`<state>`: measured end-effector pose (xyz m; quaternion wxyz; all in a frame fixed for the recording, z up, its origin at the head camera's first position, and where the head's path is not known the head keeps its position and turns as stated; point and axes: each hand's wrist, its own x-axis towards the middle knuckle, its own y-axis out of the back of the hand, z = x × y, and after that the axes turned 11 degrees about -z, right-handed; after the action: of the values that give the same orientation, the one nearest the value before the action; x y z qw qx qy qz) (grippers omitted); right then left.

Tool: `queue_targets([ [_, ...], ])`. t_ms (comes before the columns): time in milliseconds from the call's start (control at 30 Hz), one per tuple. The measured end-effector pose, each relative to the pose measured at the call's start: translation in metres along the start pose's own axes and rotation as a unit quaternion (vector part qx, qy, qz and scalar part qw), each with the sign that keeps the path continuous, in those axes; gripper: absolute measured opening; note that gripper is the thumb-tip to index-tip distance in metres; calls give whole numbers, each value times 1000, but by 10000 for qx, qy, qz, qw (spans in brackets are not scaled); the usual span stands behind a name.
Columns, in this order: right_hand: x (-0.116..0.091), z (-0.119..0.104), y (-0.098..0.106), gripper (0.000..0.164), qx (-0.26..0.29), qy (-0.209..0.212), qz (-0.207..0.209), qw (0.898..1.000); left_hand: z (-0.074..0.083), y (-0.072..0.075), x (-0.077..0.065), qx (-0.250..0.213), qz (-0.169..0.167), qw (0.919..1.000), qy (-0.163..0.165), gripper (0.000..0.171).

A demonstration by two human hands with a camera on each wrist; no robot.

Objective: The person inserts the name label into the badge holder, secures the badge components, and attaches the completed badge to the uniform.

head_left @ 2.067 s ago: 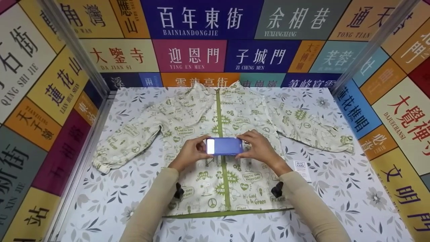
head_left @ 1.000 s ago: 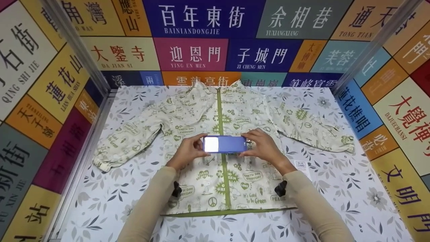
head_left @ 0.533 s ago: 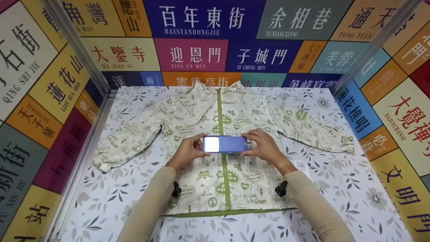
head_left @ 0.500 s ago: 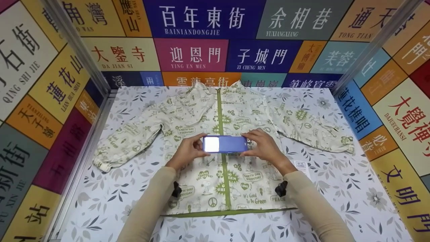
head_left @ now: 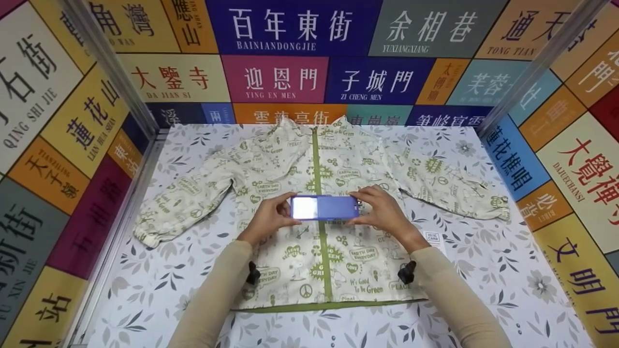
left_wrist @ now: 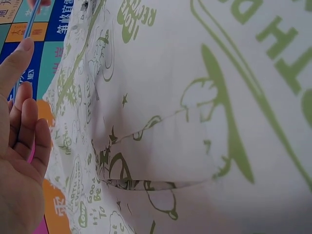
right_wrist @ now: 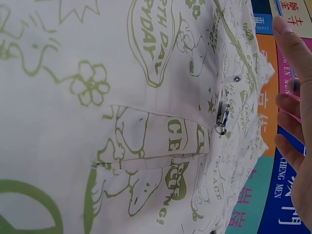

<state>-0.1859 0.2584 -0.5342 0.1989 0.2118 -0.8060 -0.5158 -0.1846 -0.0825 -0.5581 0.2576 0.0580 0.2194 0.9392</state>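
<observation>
Both hands hold a thin blue phone [head_left: 333, 208] sideways over the jacket, its left part glowing white. My left hand [head_left: 271, 216] pinches its left end between thumb and fingers. At the other end, the right hand [head_left: 382, 212] pinches it the same way. Beneath lies a cream jacket [head_left: 295, 256] with green cartoon prints and a green centre strip, spread with both sleeves out. In the left wrist view the phone appears as a narrow blue edge [left_wrist: 30, 23] by the thumb. A pocket [right_wrist: 156, 136] and a metal zip pull [right_wrist: 223, 118] show in the right wrist view.
The table [head_left: 512, 295] has a white cover with grey leaves and flowers. A white printed card [head_left: 432, 238] lies beside the right forearm. Panels of colourful signs [head_left: 290, 29] wall in the back and both sides. Black wrist mounts [head_left: 252, 274] sit under the beige sleeves.
Since the oldest frame, the phone's visible face has widened, its white lit part has grown, and the hands have moved slightly apart. The jacket stays in place.
</observation>
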Motion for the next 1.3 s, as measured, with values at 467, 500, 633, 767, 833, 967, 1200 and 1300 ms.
queue_targets([
  [467, -4, 5, 1, 81, 20, 145, 100, 9998, -2, 3, -1, 6, 2, 9999, 110, 78],
  [500, -4, 5, 1, 81, 38, 154, 111, 9998, -2, 3, -1, 7, 0, 9999, 102, 78],
  [633, -5, 6, 0, 80, 32, 139, 121, 9998, -2, 3, -3, -18, 18, 10000, 69, 78],
  [767, -6, 8, 0, 82, 60, 104, 133, 9998, -4, 4, -3, -119, 47, 9999, 45, 78],
  [833, -7, 9, 0, 83, 101, 76, 130, 9998, -5, 5, -4, -153, 71, 9999, 32, 79],
  [967, -7, 11, 1, 83, 118, -11, 101, 9999, -7, 6, -5, -205, 132, 9997, 34, 78],
  [1200, -10, 12, 3, 84, -33, -73, 88, 9999, -8, 9, -8, -171, 137, 9997, 79, 77],
  [1300, -12, 12, 4, 84, 40, -168, 65, 9998, -9, 10, -9, -157, 152, 9997, 124, 78],
])
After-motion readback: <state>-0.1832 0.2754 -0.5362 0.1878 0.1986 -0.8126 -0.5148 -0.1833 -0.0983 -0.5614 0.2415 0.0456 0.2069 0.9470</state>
